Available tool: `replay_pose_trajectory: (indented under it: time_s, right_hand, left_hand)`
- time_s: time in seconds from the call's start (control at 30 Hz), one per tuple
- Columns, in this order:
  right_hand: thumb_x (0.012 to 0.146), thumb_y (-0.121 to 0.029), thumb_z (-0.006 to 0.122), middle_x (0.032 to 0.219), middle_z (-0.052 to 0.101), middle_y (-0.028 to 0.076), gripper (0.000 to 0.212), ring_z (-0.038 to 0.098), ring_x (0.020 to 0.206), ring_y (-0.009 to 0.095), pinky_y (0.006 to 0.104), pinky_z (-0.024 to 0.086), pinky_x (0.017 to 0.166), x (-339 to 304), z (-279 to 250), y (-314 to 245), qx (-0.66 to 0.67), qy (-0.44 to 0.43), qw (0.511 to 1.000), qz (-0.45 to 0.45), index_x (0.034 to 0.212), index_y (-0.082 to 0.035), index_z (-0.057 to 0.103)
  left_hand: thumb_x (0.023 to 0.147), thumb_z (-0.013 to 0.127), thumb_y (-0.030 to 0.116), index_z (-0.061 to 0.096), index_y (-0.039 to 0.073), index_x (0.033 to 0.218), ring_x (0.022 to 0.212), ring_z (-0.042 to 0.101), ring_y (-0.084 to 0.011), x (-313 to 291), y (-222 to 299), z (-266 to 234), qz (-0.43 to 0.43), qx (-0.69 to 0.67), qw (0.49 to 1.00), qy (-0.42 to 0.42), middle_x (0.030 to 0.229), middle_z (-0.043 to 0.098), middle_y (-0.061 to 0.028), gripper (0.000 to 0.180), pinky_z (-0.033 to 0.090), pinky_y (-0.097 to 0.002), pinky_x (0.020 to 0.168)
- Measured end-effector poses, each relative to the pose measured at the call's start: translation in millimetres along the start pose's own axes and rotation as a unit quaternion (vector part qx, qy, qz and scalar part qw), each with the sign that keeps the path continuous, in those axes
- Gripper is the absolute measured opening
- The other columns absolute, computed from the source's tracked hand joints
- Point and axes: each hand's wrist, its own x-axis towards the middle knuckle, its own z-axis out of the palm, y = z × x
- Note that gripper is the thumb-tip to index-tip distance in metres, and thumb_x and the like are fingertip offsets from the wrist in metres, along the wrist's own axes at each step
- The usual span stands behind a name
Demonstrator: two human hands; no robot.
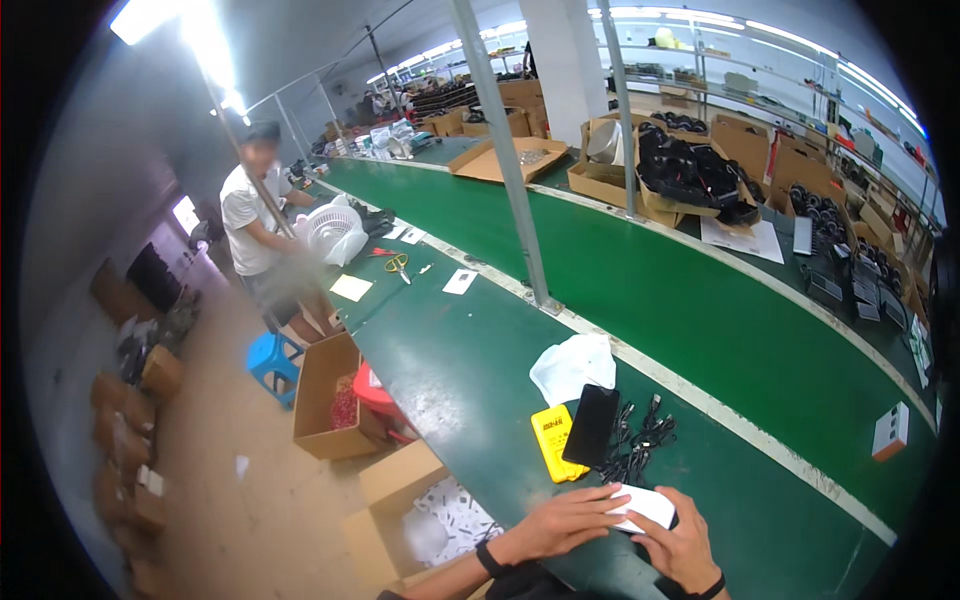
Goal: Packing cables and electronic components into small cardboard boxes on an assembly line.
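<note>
Near the lower edge of the table, both hands are at a small flat white box (646, 508). My left hand (560, 522) lies with its fingers across the box's left side and top. Around the right side curl the fingers of my right hand (684, 540). Just beyond them are a black smartphone (592, 426), a yellow pack (556, 442) partly under it, and bundled black cables (640, 440). A crumpled white plastic bag (574, 368) lies behind the phone.
A green conveyor belt (680, 285) runs beyond the green table (450, 345), with metal posts (512, 170) between. A white-orange box (890, 432) sits on the belt. Scissors (398, 266) lie farther off, near a person (250, 215) with a white basket (332, 232). Open cartons (335, 400) stand at left.
</note>
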Motion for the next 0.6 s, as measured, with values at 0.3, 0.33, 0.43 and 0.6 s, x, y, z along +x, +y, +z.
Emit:
replay_pose_trajectory:
  time_s: [0.3,0.33,0.43,0.6]
  right_hand:
    - [0.09,-0.008,0.074,0.147,0.054,0.031,0.043,0.064,0.124,0.049,0.0482,0.054,0.102,-36.7,-58.1,122.7,-0.168,0.237,0.936,0.199,0.133,-0.009,0.072]
    - [0.095,-0.009,0.07,0.15,0.052,0.028,0.043,0.059,0.132,0.047,0.0469,0.051,0.107,-33.2,-67.4,162.3,-0.252,0.266,0.913,0.18,0.138,-0.01,0.069]
    - [0.096,-0.01,0.072,0.16,0.043,0.027,0.061,0.048,0.142,0.047,0.0472,0.044,0.116,-22.2,-101.7,279.9,-0.289,0.3,0.868,0.271,0.154,-0.018,0.056]
    - [0.088,-0.016,0.081,0.167,0.023,0.037,0.086,0.032,0.15,0.057,0.0578,0.031,0.124,20.7,-95.3,279.9,-0.285,0.324,0.852,0.296,0.163,-0.011,0.04]
  left_hand:
    - [0.098,0.073,0.025,0.051,0.016,0.156,0.147,0.047,-0.0417,-31.3,-3.8,42.4,-0.041,-0.023,0.991,-0.128,0.166,0.04,-0.0189,0.063,0.043,-0.0495,0.119]
    - [0.098,0.072,0.024,0.054,0.014,0.153,0.148,0.045,-0.0408,-22.5,-7.0,45.6,-0.026,0.031,0.984,-0.171,0.166,0.04,-0.0208,0.058,0.041,-0.0497,0.12]
    - [0.1,0.07,0.025,0.057,0.012,0.148,0.149,0.043,-0.0393,5.2,-4.7,51.1,0.005,0.087,0.969,-0.231,0.163,0.042,-0.0225,0.052,0.039,-0.0502,0.121]
    - [0.101,0.069,0.028,0.054,0.013,0.151,0.149,0.043,-0.0401,4.2,4.5,40.9,0.008,0.103,0.964,-0.244,0.163,0.042,-0.023,0.055,0.038,-0.0498,0.122]
